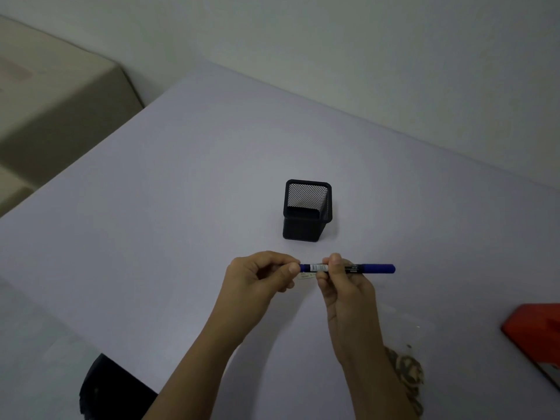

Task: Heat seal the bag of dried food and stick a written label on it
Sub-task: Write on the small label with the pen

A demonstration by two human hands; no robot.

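Note:
I hold a blue marker (368, 268) level above the table, its long blue cap end pointing right. My right hand (341, 280) grips the marker's barrel around its middle. My left hand (260, 272) pinches the marker's left end with thumb and fingers. A small pale label (305, 277) peeks out just below the marker between my hands. Dried food (407, 371) in a clear bag shows partly behind my right forearm at the lower right.
A black mesh pen holder (306, 212) stands upright just beyond my hands. An orange-red device (538, 334) sits at the right edge of the pale table (151, 237). A dark object (112, 389) lies at the near left. A beige box (54, 95) is beyond the table's left edge.

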